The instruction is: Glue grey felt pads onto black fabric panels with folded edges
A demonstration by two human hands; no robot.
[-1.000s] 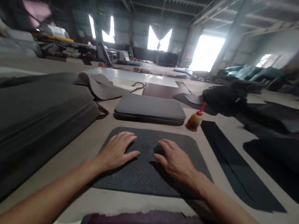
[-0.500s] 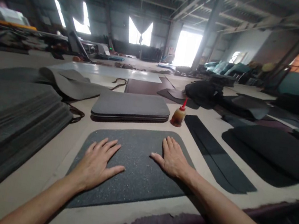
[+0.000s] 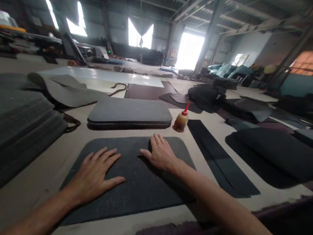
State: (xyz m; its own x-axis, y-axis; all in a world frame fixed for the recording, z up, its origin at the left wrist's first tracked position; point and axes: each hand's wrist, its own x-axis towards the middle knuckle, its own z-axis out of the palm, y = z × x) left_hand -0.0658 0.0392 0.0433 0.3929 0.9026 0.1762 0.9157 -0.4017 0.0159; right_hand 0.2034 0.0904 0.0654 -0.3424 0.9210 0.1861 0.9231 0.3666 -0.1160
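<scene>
A dark grey sheet with rounded far corners [image 3: 133, 192] lies flat on the table in front of me. On its left part rests my left hand [image 3: 93, 176], palm down with the fingers spread and the thumb out. Over the far middle of the same sheet is my right hand [image 3: 160, 152], its thumb apart from the other fingers; a shadow lies beneath it, and I cannot tell whether the palm touches. Neither hand holds anything. Just beyond the sheet sits a neat stack of grey rounded panels [image 3: 130, 113].
A glue bottle with a red nozzle [image 3: 181, 121] stands right of the stack. Long black strips [image 3: 218, 156] lie further right, beside black panels [image 3: 280, 157]. A tall pile of dark sheets [image 3: 10, 127] fills the left. The pale table [image 3: 171, 214] has a ragged near edge.
My right hand has moved leftward across the sheet, away from its right side. The left hand stays at the same place on the sheet. The whole view has shifted slightly.
</scene>
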